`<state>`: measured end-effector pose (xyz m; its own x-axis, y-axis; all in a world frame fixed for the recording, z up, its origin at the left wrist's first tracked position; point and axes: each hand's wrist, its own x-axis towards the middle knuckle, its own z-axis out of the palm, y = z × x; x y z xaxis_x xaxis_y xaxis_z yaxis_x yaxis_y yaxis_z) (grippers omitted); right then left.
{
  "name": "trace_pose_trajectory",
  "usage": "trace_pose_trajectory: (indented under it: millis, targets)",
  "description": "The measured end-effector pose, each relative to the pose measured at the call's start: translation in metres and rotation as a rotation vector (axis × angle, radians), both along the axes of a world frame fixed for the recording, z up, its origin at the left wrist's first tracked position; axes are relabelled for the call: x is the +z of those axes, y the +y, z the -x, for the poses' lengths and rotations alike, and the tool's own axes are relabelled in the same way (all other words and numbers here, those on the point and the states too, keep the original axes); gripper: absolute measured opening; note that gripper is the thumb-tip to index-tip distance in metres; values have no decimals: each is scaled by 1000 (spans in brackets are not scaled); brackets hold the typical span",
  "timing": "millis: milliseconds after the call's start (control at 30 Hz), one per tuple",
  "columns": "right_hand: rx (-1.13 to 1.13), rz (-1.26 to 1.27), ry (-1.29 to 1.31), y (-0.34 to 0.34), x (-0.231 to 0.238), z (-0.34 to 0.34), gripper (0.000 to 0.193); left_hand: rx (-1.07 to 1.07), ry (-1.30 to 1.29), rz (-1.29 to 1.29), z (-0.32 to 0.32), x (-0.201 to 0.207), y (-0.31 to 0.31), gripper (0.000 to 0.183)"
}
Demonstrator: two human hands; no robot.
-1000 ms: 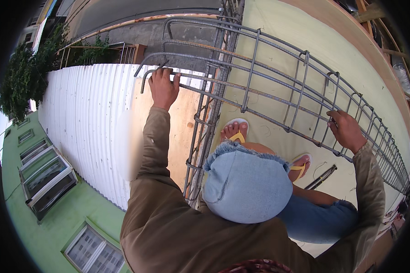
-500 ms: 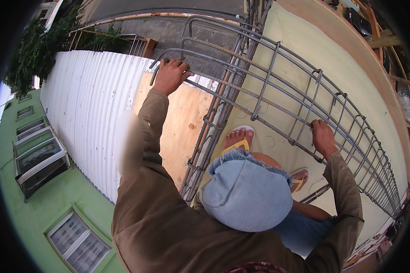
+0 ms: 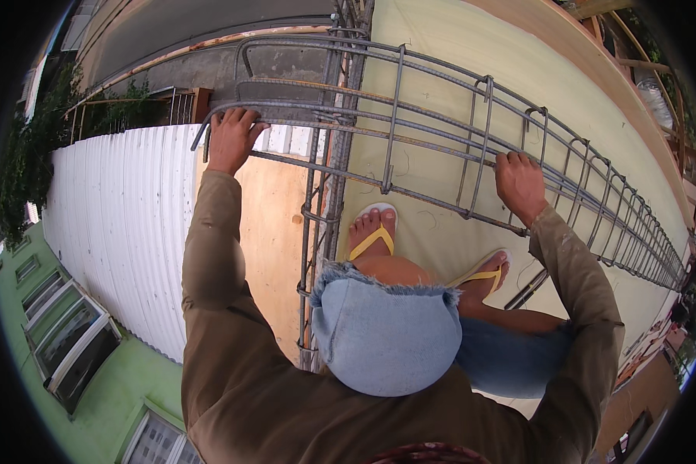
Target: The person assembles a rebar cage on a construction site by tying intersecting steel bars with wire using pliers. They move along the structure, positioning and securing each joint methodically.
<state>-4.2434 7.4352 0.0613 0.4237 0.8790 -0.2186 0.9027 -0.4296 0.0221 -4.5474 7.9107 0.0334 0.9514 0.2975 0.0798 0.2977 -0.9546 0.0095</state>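
Note:
A long rebar cage (image 3: 392,139), made of ribbed steel bars tied with square stirrups, stretches from the upper left to the far right. My left hand (image 3: 236,141) is closed round a bar at its left end, beside the hooked bar tips. Further right, my right hand (image 3: 520,187) has its fingers curled over a lengthwise bar, just right of a stirrup; its fingertips are partly hidden. Both arms reach forward in brown sleeves. Below the cage, my feet in yellow-strapped flip-flops (image 3: 373,232) stand on a pale yellow surface (image 3: 433,166).
Another tied rebar assembly (image 3: 311,209) runs along the left edge of the pale surface. Beyond it lie a plywood sheet (image 3: 274,232) and white corrugated metal (image 3: 124,232). A dark rod (image 3: 527,290) lies by my right foot. A wooden board (image 3: 564,62) borders the far right.
The view has turned, so the cage and both hands appear further left. My right hand sits higher in the picture, still at the cage. My left hand keeps its hold on the end.

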Motion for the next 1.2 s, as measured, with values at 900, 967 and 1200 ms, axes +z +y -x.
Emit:
trace_pose_trajectory:
  millis: [900, 967, 1200]
  targets:
    - [-349, -286, 317, 88, -32, 56, 51, 8, 45, 91, 39, -15, 2, 29]
    - [-304, -254, 289, 89, -30, 56, 53, -20, 17, 123, 43, -12, -4, 29]
    - [-309, -218, 217, 89, -27, 59, 42, 3, 29, 124, 50, -5, -18, 24]
